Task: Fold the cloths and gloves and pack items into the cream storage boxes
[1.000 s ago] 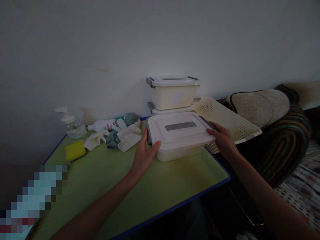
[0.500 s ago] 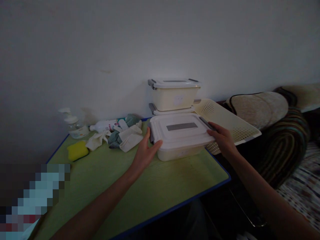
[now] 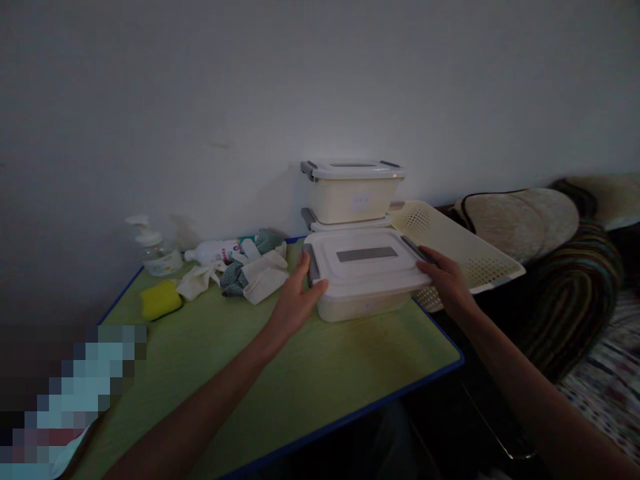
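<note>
"How many lidded boxes (image 3: 370, 277) do you make it?"
"Three, from where I'm standing."
"Bottles (image 3: 213, 252)?"
"Two, one of them with a pump (image 3: 145, 233)."
"Sponges (image 3: 161, 300)?"
"Just one. One basket (image 3: 450, 240), too."
"Those cloths (image 3: 265, 277)?"
"Bunched together; I can't count them."
"Anything else?"
"One left hand (image 3: 295, 303), one right hand (image 3: 447, 283)."

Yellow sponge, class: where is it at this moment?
In the head view, the sponge lies on the left part of the table, nearer the camera than the pump bottle and just left of a white cloth.
</note>
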`<state>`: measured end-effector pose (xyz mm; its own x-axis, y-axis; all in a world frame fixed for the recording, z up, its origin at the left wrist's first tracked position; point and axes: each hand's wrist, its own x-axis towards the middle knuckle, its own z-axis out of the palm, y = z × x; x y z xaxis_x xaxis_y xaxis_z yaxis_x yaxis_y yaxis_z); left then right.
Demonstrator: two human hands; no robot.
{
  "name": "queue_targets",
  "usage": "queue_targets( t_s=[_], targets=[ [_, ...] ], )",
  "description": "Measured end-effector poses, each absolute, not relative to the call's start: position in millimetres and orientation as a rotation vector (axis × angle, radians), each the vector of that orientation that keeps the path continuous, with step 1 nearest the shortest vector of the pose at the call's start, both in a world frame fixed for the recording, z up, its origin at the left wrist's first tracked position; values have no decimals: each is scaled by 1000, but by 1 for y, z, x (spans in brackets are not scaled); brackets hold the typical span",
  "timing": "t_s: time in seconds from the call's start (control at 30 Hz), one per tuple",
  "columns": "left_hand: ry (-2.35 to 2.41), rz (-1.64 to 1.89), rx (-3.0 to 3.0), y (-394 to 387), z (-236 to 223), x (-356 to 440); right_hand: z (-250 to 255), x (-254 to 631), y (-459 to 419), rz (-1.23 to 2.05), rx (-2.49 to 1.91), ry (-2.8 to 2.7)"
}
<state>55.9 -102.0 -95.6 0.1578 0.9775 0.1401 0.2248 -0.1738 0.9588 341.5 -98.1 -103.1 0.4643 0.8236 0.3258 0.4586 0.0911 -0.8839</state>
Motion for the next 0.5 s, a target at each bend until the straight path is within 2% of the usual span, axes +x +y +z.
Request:
queue_targets(
  t_s=[0.5],
  targets=[
    [1110,1142,1619,-97,-111,56,-109,344,-97,349,-1525,-1200]
  ],
)
